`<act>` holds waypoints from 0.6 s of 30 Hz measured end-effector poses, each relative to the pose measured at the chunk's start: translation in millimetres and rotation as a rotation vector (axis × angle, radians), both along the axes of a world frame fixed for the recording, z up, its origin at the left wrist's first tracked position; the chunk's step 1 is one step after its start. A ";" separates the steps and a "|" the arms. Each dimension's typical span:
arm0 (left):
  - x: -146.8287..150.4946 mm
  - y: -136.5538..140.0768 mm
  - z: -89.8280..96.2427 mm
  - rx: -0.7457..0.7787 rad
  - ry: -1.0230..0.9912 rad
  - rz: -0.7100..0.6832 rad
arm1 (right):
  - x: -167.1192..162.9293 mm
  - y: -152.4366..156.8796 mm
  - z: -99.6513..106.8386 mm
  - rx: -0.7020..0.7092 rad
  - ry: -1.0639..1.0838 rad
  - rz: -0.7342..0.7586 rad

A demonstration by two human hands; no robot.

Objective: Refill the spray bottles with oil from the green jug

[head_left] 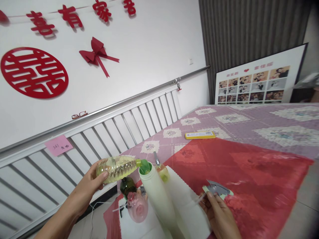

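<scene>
Hold clear bottle (117, 169) nearly level at mouth of pale container (159, 199); tilt gently, watch rim for drips. Gripping bottle's rear end with left hand (91, 181), from lower left. Pinching spray head (216, 188) in right hand (220, 212), with thumb on top, apart from container.

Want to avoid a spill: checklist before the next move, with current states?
1. Left hand gripping the clear bottle: ok, thumb and fingers around its base end.
2. Clear bottle's neck lined up with the tall pale green container: ok, it points at the open mouth.
3. Room left inside the container: cannot tell, the inside is mostly hidden.
4. Right hand free to steady the container: not ok, it holds a grey sprayer head.
5. Pink bottle clear of the container: cannot tell whether they touch.
</scene>
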State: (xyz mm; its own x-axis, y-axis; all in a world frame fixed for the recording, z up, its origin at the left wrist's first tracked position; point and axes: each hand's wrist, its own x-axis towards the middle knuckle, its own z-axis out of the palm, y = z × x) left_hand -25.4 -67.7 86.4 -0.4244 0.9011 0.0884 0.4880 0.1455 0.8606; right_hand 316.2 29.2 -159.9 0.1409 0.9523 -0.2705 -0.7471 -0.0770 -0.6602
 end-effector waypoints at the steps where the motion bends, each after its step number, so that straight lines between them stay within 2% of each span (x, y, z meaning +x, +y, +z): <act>1: 0.4 0.0 0.2 0.000 0.002 -0.002 | 0.0 -0.1 0.6 -0.015 0.026 0.009; 18: 7.6 -2.0 7.4 0.026 0.053 0.014 | -1.2 -0.7 1.1 -0.028 0.073 0.014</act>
